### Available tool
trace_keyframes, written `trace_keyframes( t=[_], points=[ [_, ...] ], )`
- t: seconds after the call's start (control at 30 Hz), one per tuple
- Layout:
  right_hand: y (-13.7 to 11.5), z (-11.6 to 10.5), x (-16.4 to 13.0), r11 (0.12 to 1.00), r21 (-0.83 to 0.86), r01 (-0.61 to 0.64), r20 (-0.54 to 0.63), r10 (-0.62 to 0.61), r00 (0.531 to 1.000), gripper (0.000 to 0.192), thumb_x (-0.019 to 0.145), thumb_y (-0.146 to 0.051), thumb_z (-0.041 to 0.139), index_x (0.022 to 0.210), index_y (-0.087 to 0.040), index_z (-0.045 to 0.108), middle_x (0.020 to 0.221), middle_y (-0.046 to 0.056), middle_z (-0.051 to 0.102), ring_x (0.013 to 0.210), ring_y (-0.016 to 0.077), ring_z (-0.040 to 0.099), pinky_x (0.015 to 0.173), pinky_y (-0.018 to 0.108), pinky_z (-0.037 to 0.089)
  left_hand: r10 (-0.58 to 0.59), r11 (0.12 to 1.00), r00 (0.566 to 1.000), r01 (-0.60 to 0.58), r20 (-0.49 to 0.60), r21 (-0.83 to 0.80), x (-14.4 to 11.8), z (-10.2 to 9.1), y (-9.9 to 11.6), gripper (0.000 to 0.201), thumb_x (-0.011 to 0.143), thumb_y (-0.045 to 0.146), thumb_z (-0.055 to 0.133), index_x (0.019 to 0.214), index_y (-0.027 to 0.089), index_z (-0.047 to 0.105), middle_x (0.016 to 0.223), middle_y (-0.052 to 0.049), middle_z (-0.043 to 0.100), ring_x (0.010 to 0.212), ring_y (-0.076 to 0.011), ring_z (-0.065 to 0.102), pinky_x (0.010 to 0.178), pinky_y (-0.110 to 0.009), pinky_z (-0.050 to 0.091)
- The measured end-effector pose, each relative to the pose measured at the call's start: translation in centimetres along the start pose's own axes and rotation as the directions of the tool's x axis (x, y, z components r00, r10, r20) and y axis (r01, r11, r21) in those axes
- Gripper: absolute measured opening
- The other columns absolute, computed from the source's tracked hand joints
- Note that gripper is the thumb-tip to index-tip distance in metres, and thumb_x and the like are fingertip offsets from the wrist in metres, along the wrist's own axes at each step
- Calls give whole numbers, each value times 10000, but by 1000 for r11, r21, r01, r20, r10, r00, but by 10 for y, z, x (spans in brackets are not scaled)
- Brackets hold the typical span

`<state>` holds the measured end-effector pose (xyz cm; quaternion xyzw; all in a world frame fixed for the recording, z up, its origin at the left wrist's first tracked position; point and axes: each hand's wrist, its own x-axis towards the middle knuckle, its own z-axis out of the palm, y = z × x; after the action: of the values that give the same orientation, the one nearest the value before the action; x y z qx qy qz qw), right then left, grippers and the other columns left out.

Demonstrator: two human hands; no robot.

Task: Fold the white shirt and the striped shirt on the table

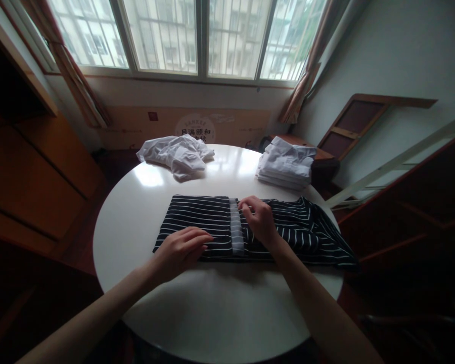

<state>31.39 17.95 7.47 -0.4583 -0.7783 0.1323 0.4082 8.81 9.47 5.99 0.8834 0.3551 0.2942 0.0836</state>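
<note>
I'm over the round white table [220,303] now, and the black-and-white striped garment [212,222] lies across its middle, left part flat and squared, right part bunched and spilling over the edge. My left hand [180,250] lies flat on it, fingers together, gripping nothing. My right hand [260,220] pinches the cloth by the pale band [235,230]. Folding looks partway done; the right end remains. Beyond: a crumpled white cloth [176,154] and a folded white stack [286,164], both well clear
</note>
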Motion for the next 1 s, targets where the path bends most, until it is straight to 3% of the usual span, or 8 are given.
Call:
trace_keyframes(
  t=[0.1,0.17,0.33,0.5,0.63,0.77,0.9,1.0],
  points=[
    [8,-2,4,960,-145,-241,-11,242,970,149,768,-272,438,682,-183,521,644,31,575,604,150,513,598,279,371,-160,979,983,170,-86,116,-13,-12,-18,306,855,232,417,1154,203,480,1136,-73,546,1055,-179,500,868,-375,465],
    [11,-1,5,932,-184,-312,57,327,943,156,751,-324,477,691,-185,512,623,29,579,571,146,508,566,272,355,-289,932,950,307,-119,190,-22,-15,-31,374,857,286,415,1223,208,412,1235,-85,475,1144,-201,434,929,-412,418],
    [12,5,-1,951,-192,-241,283,289,915,140,698,-313,558,670,-188,499,641,24,594,575,136,525,546,253,353,-433,854,901,417,-19,312,-44,-5,-54,480,856,382,379,1302,217,316,1366,-89,339,1250,-239,313,997,-447,340],
    [15,8,-3,963,-186,-193,346,248,905,139,686,-299,595,675,-189,511,650,12,600,592,133,539,551,243,366,-424,837,906,394,-6,379,-54,5,-63,435,870,251,298,1286,139,358,1380,-111,318,1270,-234,278,1030,-431,295],
    [13,6,-1,949,-239,-204,285,270,920,157,744,-340,552,752,-183,548,696,19,614,630,140,554,586,247,385,-404,832,912,396,-66,389,-46,5,-59,422,827,155,318,1234,118,422,1354,-123,355,1249,-245,311,1018,-444,309],
    [15,1,0,884,-442,-156,179,257,950,250,800,-331,481,982,-187,576,875,68,612,815,184,565,676,269,401,-326,882,944,326,-59,340,-15,4,-42,386,848,208,348,1219,145,433,1352,-105,361,1249,-239,311,1012,-434,320],
    [30,-14,-6,754,-608,-248,144,412,900,348,818,-403,433,1033,-176,587,981,114,583,866,219,567,696,293,407,-202,937,979,196,-9,288,30,9,-15,393,866,284,357,1239,168,401,1359,-98,355,1259,-221,298,1018,-423,307],
    [49,-34,-18,730,-627,-272,118,434,893,360,819,-427,422,1036,-195,592,964,109,589,831,219,577,691,299,408,-154,960,986,133,68,246,56,22,2,449,863,375,359,1262,168,372,1360,-114,355,1267,-234,286,1017,-439,289]
  ],
)
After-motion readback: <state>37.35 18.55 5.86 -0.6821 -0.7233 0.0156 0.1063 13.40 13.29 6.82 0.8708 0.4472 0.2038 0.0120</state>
